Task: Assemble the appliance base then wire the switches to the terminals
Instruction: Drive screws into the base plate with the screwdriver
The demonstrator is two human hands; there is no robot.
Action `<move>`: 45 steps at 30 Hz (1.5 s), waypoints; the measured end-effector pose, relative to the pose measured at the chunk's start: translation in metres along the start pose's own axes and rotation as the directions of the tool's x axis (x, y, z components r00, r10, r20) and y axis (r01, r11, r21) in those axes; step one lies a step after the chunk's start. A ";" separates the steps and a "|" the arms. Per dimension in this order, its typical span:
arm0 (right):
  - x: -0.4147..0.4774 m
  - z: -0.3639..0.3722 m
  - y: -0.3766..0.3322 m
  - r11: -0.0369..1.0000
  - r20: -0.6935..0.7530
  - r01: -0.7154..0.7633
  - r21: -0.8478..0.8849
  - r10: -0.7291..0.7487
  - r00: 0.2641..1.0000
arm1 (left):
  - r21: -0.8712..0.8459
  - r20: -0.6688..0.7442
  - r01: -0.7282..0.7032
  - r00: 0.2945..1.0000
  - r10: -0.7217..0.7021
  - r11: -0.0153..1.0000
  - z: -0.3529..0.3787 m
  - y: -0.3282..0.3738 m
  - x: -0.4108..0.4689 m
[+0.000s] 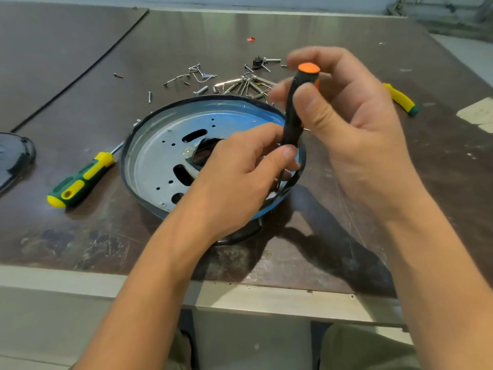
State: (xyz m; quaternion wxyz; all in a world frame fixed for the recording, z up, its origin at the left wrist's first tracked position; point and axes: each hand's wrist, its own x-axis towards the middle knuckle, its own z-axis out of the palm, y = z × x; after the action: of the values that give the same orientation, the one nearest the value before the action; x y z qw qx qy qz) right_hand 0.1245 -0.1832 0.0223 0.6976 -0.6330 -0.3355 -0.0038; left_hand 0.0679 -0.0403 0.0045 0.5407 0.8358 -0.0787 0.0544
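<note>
While the screwdriver [293, 116] stands almost upright over the right rim of the base [157, 164], which lies on the table [80, 236], the right hand [349, 124] pinches its handle below the orange cap and the left hand [240, 172] pinches its lower end, hiding the tip; the work likely lies straight down.

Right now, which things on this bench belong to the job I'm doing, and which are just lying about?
In use: round metal base; black-and-orange screwdriver, gripped by right hand and left hand; loose screws and clips.
Lying about: green-and-yellow screwdriver; yellow-handled tool; red scrap; dark object at left edge.
</note>
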 end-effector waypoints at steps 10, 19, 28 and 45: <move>0.002 -0.001 -0.011 0.982 -0.061 0.062 -0.176 -0.074 0.995 | -0.065 0.001 -0.016 1.000 0.016 0.998 -0.002 0.004 -0.002; -0.002 -0.002 -0.010 0.997 0.017 0.047 -0.057 -0.046 0.999 | -0.048 0.003 -0.035 0.999 0.035 0.998 0.000 0.001 -0.001; 0.001 0.000 -0.014 0.980 -0.128 0.045 -0.196 -0.071 0.989 | -0.025 0.012 -0.047 0.999 0.048 0.999 0.001 0.006 -0.001; 0.000 0.007 -0.014 0.969 -0.081 0.071 -0.238 -0.093 0.992 | -0.083 -0.038 -0.016 0.999 0.013 0.996 -0.002 0.004 -0.002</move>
State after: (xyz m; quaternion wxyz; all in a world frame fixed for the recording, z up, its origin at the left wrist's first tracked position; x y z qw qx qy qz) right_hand 0.1151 -0.1802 0.0348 0.6320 -0.6956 -0.3263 -0.1012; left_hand 0.0653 -0.0401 0.0082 0.5762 0.8106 -0.0769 0.0708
